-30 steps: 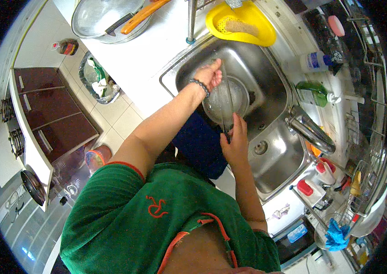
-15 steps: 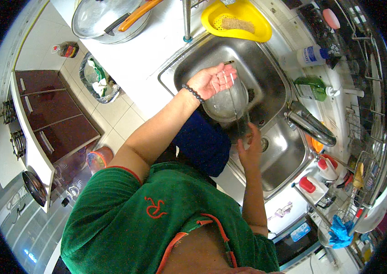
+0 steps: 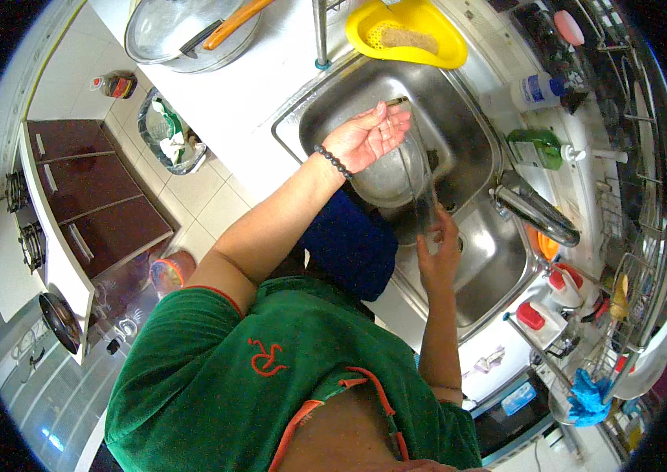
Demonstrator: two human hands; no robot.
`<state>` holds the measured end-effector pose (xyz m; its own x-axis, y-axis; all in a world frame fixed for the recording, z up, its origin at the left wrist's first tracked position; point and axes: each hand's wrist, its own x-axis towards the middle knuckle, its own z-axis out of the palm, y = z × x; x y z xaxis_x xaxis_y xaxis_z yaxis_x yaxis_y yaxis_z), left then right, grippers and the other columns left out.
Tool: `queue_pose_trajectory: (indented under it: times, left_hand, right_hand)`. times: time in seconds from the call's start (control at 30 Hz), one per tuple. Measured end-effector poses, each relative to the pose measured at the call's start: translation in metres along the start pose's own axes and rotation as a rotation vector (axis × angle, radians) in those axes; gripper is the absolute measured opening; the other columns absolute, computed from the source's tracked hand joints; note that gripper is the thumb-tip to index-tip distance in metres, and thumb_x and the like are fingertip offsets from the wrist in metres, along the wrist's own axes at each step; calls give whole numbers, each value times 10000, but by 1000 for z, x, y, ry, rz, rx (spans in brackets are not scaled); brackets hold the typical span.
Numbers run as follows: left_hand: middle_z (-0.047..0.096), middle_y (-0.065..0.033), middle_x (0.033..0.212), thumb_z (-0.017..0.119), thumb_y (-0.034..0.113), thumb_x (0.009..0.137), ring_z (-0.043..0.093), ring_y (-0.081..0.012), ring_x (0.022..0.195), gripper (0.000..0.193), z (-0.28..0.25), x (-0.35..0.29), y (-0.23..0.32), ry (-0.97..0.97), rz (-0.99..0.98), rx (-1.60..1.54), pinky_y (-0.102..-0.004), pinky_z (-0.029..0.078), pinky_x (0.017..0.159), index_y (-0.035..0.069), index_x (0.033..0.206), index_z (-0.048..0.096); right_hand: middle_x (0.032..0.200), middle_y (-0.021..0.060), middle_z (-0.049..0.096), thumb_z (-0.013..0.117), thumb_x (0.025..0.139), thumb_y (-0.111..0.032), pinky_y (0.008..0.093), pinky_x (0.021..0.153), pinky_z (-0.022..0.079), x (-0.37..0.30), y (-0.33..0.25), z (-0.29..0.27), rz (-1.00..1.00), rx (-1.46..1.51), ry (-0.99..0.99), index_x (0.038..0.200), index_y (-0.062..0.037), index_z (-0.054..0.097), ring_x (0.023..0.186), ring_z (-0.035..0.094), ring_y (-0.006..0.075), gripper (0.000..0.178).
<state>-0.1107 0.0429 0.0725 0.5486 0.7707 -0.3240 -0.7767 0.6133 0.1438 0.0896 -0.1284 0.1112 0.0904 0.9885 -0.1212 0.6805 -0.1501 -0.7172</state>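
A clear, thin-edged thing stretches between my hands over the sink; its kind is hard to make out. My left hand, palm up with a dark bead bracelet on the wrist, has its fingers curled at the upper end. A small brownish, shiny tip sticks out beyond the thumb. Lower down, my right hand has its fingers bent around the lower end, the thumb apart. Beneath them a round greyish vessel sits in the large basin of the steel sink, partly covered by my left hand.
A yellow strainer basket with a tan sponge stands behind the sink. To the right are a faucet, a green bottle and a white bottle. A lidded pan rests on the left counter.
My right hand has shifted slightly right, and its fingers now bend around the clear thing's lower end. The clear thing shows more plainly. My left hand has stayed nearly in place.
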Motion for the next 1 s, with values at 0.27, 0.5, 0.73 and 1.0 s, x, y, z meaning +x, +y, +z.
queue_pose_trajectory:
  times: [0.27,0.5,0.73,1.0]
  left_hand:
    - [643,-75,770,587,158,866,622,-157,645,126,14,-1,-1,142,79,290,-307,544,664,35,891,600]
    - [632,-67,699,595,272,865,625,-168,614,227,18,1,0,300,124,454,-304,547,624,51,814,592]
    - [639,-113,898,430,329,937,624,-257,881,368,16,-10,2,-35,103,170,-371,507,817,-7,1005,564]
    - [632,-104,945,535,178,893,617,-229,894,211,21,-11,3,0,135,199,-361,495,847,22,1032,563]
  right_hand:
    - [1182,98,529,629,705,7,341,814,423,2,6,-2,-148,-153,94,1280,-95,421,895,532,238,620]
    - [1231,106,501,610,711,24,353,818,436,4,9,-4,-244,-230,92,1286,-94,413,899,538,249,619]
    - [1253,74,496,615,719,8,338,782,436,6,6,-1,-183,-184,124,1266,-104,428,902,541,220,589]
    - [1259,71,493,611,727,9,331,767,437,9,4,4,-207,-177,142,1267,-106,425,901,542,211,583]
